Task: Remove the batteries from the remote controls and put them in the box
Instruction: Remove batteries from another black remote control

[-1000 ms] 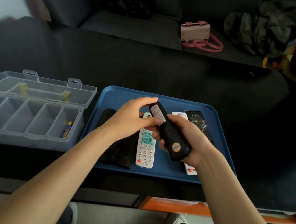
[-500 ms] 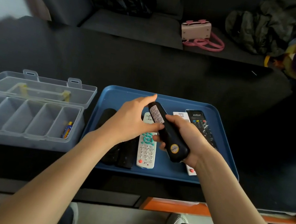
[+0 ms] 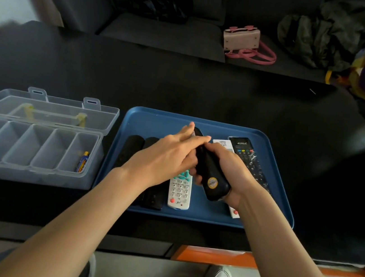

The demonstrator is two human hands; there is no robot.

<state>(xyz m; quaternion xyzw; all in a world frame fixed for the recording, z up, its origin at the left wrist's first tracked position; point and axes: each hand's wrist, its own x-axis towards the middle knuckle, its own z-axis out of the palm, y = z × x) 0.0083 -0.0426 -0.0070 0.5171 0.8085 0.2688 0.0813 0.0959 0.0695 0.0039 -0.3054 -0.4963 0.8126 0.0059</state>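
My right hand (image 3: 231,171) grips a black remote (image 3: 212,178) back side up, a round sticker near its lower end, held over the blue tray (image 3: 155,120). My left hand (image 3: 169,157) lies across the remote's upper half, fingers pressed on its back and hiding it. Under the hands a white remote (image 3: 179,191) lies on the tray. A clear plastic box (image 3: 27,174) with several compartments stands open at the left. One battery (image 3: 83,161) lies in its rightmost compartment.
Two black remotes (image 3: 130,149) lie at the tray's left, another black remote (image 3: 251,163) and a white one (image 3: 234,212) at its right. The box lid (image 3: 46,110) lies open behind the box. A sofa with a pink handbag (image 3: 243,40) stands beyond the dark table.
My left hand has slid further over the upper back of the black remote, covering its label. The remote sits slightly lower and flatter in my right hand.
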